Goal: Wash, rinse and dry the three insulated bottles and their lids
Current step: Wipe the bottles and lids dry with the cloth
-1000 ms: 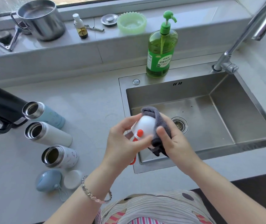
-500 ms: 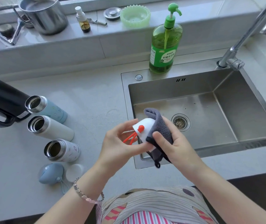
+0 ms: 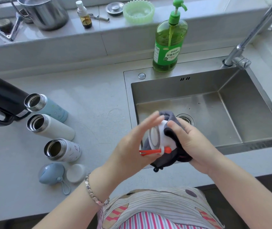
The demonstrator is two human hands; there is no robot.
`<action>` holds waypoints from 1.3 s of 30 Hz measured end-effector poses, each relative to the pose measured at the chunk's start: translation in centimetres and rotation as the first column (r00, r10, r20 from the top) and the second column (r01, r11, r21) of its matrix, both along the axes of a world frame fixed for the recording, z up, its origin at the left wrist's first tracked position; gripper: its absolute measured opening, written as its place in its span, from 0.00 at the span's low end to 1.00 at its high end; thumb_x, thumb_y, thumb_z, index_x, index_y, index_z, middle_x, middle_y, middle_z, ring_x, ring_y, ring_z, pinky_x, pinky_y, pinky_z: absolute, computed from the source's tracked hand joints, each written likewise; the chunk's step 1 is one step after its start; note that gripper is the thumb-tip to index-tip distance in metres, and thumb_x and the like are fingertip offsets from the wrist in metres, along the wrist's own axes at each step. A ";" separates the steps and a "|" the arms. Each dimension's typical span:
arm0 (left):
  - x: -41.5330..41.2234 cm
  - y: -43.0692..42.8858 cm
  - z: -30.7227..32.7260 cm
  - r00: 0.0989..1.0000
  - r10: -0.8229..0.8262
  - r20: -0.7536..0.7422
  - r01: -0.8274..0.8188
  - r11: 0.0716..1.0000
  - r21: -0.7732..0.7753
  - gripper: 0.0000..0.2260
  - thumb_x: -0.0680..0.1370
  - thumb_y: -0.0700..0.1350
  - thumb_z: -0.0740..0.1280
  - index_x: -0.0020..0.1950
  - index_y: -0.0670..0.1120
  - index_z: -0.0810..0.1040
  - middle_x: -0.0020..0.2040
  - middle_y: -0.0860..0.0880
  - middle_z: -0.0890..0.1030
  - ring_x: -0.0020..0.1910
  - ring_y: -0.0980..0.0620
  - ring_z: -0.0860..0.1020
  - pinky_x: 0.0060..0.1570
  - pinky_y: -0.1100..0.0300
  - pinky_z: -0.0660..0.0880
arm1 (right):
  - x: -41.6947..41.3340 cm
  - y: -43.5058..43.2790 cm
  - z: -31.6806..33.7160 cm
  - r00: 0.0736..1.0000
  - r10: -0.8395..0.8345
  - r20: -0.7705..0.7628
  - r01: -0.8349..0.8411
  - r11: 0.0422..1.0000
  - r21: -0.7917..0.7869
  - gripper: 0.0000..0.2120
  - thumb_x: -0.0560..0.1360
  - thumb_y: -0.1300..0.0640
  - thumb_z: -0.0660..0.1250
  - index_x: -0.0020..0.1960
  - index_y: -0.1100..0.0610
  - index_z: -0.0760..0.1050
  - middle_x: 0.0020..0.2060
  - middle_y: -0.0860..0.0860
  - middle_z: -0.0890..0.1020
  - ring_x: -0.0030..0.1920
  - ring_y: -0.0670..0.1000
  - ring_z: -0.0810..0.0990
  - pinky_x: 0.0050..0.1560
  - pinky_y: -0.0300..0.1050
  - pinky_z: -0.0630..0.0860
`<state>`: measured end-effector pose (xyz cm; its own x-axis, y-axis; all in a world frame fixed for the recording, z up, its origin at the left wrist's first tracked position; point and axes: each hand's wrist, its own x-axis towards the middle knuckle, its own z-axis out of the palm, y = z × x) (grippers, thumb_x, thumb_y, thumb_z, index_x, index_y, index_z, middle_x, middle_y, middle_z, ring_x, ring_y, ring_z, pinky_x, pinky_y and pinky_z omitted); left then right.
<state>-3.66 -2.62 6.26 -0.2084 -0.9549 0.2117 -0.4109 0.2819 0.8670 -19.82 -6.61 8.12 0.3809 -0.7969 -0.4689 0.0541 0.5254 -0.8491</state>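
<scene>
The right hand pinches the cloth round the lid, the left hand spread flat on it — drying, I think — next it needs turning.

Round white plastic lid: smooth, faintly glossy, its orange strap rubbery-looking; dark grey fleecy cloth wrapped round it: soft, napped, matt; pale blue bottle, plain white bottle, white patterned bottle: smooth matt-coated bodies, bright bare steel necks; blue domed lid and flat white round lid: smooth, matt; rectangular steel sink: brushed satin metal, dull marks on the floor; pale grey counter: matt, stone-like, even; curved tap: polished chrome; green soap bottle: clear glossy plastic, paper-like label; black flask: glossy; steel pot: shiny metal
</scene>
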 end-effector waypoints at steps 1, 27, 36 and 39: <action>0.0 -0.1 0.4 0.998 -0.002 -0.060 0.010 0.990 0.143 0.39 0.66 0.47 0.77 0.72 0.54 0.61 0.71 0.55 0.69 0.70 0.60 0.65 0.66 0.67 0.64 | 0.0 0.0 -0.1 1.000 -0.030 0.002 0.030 0.999 -0.010 0.13 0.73 0.48 0.65 0.55 0.51 0.77 0.40 0.50 0.82 0.38 0.47 0.80 0.34 0.37 0.75; -0.8 -0.1 0.1 0.892 0.334 -0.303 -0.166 0.868 0.468 0.31 0.51 0.44 0.80 0.53 0.57 0.78 0.44 0.54 0.84 0.46 0.57 0.83 0.44 0.65 0.78 | 0.5 1.3 0.5 0.985 -0.058 -0.164 -0.001 0.941 -0.339 0.17 0.73 0.58 0.69 0.60 0.48 0.72 0.41 0.41 0.81 0.37 0.37 0.79 0.34 0.30 0.74; -0.1 0.6 -1.1 0.993 0.116 0.007 -0.116 0.992 0.058 0.30 0.64 0.38 0.76 0.64 0.51 0.71 0.63 0.52 0.75 0.64 0.53 0.73 0.63 0.55 0.72 | 0.4 0.1 0.3 0.985 -0.036 -0.168 0.003 0.981 -0.195 0.08 0.75 0.54 0.64 0.54 0.47 0.77 0.41 0.47 0.83 0.39 0.42 0.80 0.37 0.34 0.75; 0.2 0.5 -0.4 0.997 0.060 0.056 -0.067 0.987 0.146 0.36 0.64 0.45 0.77 0.69 0.54 0.67 0.66 0.58 0.73 0.66 0.60 0.70 0.65 0.62 0.68 | 0.6 0.4 0.2 0.988 -0.063 -0.140 0.031 0.975 -0.219 0.07 0.75 0.58 0.66 0.52 0.49 0.77 0.35 0.42 0.82 0.36 0.40 0.80 0.35 0.31 0.74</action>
<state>-3.45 -2.12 5.86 -0.1531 -0.9865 0.0576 -0.4685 0.1238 0.8747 -19.21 -6.18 8.34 0.2809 -0.9005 -0.3319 -0.0582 0.3292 -0.9425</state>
